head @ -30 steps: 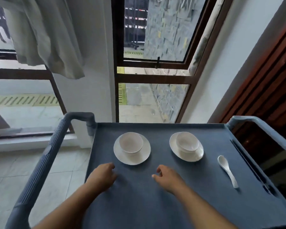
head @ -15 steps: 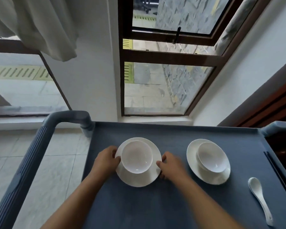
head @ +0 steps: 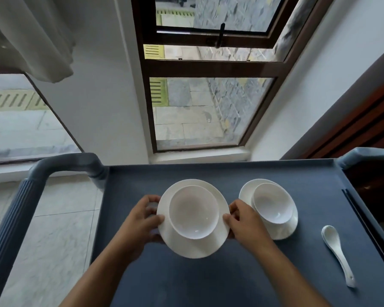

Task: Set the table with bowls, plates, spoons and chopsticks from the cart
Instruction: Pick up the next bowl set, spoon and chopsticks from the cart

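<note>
My two hands grip the left plate on the cart, bowl riding on it

On the dark cart [head: 208, 282] top, the white spoon [head: 337, 249] lies near the right edge; my left hand [head: 142, 220] curls round the left rim of the plate [head: 193, 248] and my right hand [head: 245, 220] pinches its right rim, with the bowl [head: 194, 212] sitting upright in its middle. Just right of it stands the second plate [head: 285, 231] with the second bowl [head: 272, 203] tilted on it. Dark chopsticks [head: 366, 227] run along the right edge. Beyond are the window [head: 200, 111] and the curtain [head: 31, 36], far left
</note>
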Demonstrator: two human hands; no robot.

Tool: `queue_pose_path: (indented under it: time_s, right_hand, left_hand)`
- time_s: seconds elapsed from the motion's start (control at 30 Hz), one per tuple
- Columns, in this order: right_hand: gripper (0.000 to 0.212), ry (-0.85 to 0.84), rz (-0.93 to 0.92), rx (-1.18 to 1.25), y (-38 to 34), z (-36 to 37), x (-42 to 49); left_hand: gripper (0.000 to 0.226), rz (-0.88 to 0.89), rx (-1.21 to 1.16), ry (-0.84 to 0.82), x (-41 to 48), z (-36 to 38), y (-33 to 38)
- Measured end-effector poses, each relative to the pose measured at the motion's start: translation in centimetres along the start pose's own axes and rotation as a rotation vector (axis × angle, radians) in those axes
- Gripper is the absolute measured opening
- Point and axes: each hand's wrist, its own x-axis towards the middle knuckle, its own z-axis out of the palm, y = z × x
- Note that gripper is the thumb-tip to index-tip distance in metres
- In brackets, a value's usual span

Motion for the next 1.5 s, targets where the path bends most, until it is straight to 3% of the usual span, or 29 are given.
queue_pose_path:
  time_s: [0.23,0.5,0.63,0.73,0.83,0.97,1.3,1.5]
  right_hand:
    - [0.016,0.096,-0.055,0.053,2.8,-5.9,-3.2]
    - [0.009,0.091,-0.078,0.219,8.6,-14.4,-4.5]
    - [0.023,0.072,-0.090,0.298,12.7,-20.0,-3.8]
    - [0.025,0.168,-0.073,-0.039,17.3,-23.3,-3.0]
    - [0.039,0.093,-0.045,-0.471,21.6,-24.1,-2.7]
    - [0.044,-0.050,-0.035,-0.572,23.7,-23.8,-2.4]
    - [0.025,-0.030,-0.006,-0.453,22.8,-23.4,-2.5]
    - [0.018,0.054,0.164,-0.068,23.5,-24.6,-2.9]
  left_hand:
    - [0.066,-0.093,-0.128,-0.254,-1.6,5.6,0.0]
    - [0.068,-0.087,-0.236,-0.268,-2.3,15.4,-2.8]
    - [0.066,-0.061,-0.288,-0.184,-2.6,21.1,-4.9]
    - [0.069,-0.056,-0.315,-0.100,-2.9,25.0,-6.3]
    - [0.068,-0.050,-0.343,-0.040,-3.6,28.1,-7.1]
    - [0.068,-0.037,-0.340,0.000,-4.5,30.6,-7.1]
    - [0.062,-0.057,-0.313,-0.039,-4.3,31.7,-7.5]
    - [0.066,-0.092,-0.301,-0.106,-3.1,30.6,-7.9]
